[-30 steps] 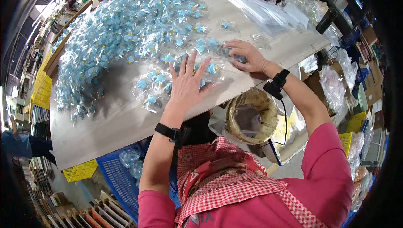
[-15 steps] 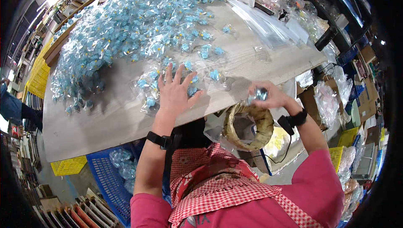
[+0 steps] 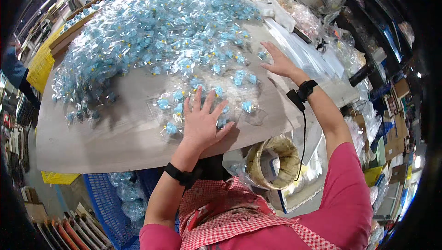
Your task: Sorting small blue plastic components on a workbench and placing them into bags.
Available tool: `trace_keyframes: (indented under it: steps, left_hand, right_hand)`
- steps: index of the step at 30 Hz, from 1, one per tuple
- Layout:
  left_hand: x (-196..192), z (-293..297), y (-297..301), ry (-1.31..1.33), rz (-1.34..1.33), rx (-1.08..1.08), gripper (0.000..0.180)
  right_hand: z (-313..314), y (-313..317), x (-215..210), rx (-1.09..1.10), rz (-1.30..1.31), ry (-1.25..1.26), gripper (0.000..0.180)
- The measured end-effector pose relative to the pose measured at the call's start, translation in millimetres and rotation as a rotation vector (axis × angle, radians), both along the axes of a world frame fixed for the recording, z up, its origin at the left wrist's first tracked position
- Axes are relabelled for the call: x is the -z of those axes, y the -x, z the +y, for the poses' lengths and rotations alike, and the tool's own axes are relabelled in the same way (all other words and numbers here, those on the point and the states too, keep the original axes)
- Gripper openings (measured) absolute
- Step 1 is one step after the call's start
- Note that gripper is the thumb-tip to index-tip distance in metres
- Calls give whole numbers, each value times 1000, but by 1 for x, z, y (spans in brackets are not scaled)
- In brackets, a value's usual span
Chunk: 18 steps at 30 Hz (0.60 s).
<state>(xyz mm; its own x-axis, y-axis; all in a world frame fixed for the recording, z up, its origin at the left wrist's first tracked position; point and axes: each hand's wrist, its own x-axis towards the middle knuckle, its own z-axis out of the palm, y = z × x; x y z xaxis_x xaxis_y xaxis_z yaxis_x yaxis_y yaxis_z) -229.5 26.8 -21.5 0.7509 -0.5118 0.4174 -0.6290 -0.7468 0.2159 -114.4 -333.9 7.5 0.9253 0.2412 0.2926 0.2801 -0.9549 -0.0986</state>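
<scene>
Small blue pieces with yellow bits, each in a clear plastic wrapper, lie in a large pile (image 3: 152, 38) across the far and left part of the table. My left hand (image 3: 201, 123) rests with fingers spread over a few of these wrapped blue pieces (image 3: 171, 128) near the table's front edge. Farther right, my right hand (image 3: 281, 62) is open. Between its stretched finger and thumb lies a single wrapped blue piece (image 3: 263, 55), which it does not grip. Another wrapped piece (image 3: 247, 106) sits between my two hands.
A round, yellowish, wrapped bin (image 3: 258, 164) stands at the table's front edge. Flat clear plastic sleeves (image 3: 306, 49) lie at the table's right. Below, on the left, a blue crate (image 3: 103, 204) holds filled clear bags. Another person (image 3: 16, 68) stands at the far left.
My right hand has moved from above the bin to the far right of the table, and the wrapped blue piece it held is gone from it. My left hand stays spread over the pieces.
</scene>
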Motion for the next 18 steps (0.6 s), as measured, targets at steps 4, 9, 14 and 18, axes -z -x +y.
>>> trace_keyframes:
  steps: [4,9,14,18]
  left_hand:
    - [1,8,3,-14,78,14,58]
    - [1,12,0,24,61,22,57]
    - [2,8,-2,15,7,36,56]
    - [1,5,-3,11,-23,38,55]
  right_hand:
    - [23,-17,4,83,134,62,57]
    - [24,-3,-6,-70,244,-173,34]
    - [123,61,0,-459,-71,49,50]
    - [115,91,13,-353,-60,-40,47]
